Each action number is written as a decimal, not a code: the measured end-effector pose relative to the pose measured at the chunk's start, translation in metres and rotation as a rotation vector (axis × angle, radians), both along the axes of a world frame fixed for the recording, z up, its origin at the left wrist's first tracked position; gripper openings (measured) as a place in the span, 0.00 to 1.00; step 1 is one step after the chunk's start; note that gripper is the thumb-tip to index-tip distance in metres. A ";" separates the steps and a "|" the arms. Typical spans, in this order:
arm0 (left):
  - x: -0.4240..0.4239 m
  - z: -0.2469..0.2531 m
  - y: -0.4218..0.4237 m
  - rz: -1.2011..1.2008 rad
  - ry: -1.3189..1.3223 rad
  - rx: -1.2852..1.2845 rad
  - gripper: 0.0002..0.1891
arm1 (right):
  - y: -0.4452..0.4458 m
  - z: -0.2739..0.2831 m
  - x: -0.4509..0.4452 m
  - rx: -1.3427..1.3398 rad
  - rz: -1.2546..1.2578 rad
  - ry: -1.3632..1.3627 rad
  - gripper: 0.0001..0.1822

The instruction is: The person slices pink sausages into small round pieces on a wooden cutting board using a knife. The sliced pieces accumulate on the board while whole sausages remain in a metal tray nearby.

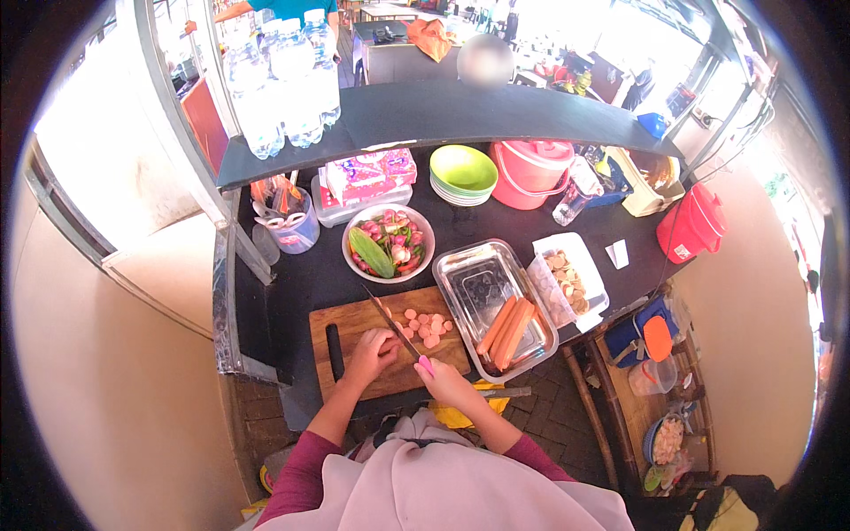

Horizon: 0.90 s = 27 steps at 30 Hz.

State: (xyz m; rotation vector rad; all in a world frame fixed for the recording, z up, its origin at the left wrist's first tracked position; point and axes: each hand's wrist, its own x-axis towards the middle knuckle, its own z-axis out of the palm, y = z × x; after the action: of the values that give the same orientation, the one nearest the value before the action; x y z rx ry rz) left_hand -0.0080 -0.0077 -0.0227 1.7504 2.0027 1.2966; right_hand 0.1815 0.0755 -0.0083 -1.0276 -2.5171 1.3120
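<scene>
My right hand [443, 381] grips the pink handle of a kitchen knife [398, 330], its dark blade slanting away to the upper left over a wooden cutting board [355, 308]. Beside the blade, my left hand [372, 355] rests over the board with curled fingers; whatever lies beneath them is hidden. Round sausage slices [426, 325] are spread to the right of the blade. Whole sausages [508, 332] lie in a clear rectangular tray [475, 282], which stands against the board's right side.
Behind the board sits a white bowl [350, 265] of shallots, chillies and a green vegetable. A plastic tub [597, 282] holds brownish slices. Green bowls [463, 171], a pink lidded bucket [531, 174] and a utensil container [297, 229] line the back. Water bottles [302, 99] stand on the raised shelf [425, 113].
</scene>
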 end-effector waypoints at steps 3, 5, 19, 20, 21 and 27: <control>0.001 0.000 0.000 0.008 -0.001 0.003 0.16 | -0.002 -0.001 0.003 -0.024 -0.010 -0.035 0.23; 0.001 -0.002 -0.001 0.017 0.008 0.000 0.16 | -0.004 -0.014 0.016 -0.043 0.002 -0.064 0.20; 0.003 0.005 0.000 0.032 0.000 0.042 0.15 | -0.013 0.000 0.024 -0.034 0.008 -0.022 0.21; 0.003 0.006 0.000 0.026 0.004 0.045 0.15 | -0.014 0.003 0.029 -0.038 0.018 -0.019 0.21; 0.003 0.007 0.000 0.019 0.006 0.049 0.15 | -0.015 0.001 0.036 -0.044 0.020 -0.043 0.21; 0.005 0.004 -0.002 0.045 -0.033 0.040 0.16 | -0.018 -0.008 0.064 -0.048 0.042 -0.056 0.21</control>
State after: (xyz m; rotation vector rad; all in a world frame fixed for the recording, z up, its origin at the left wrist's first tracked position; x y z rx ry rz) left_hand -0.0032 -0.0095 -0.0186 1.6984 2.0232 1.3800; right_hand 0.2453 0.0573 -0.0168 -1.0410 -2.5731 1.3806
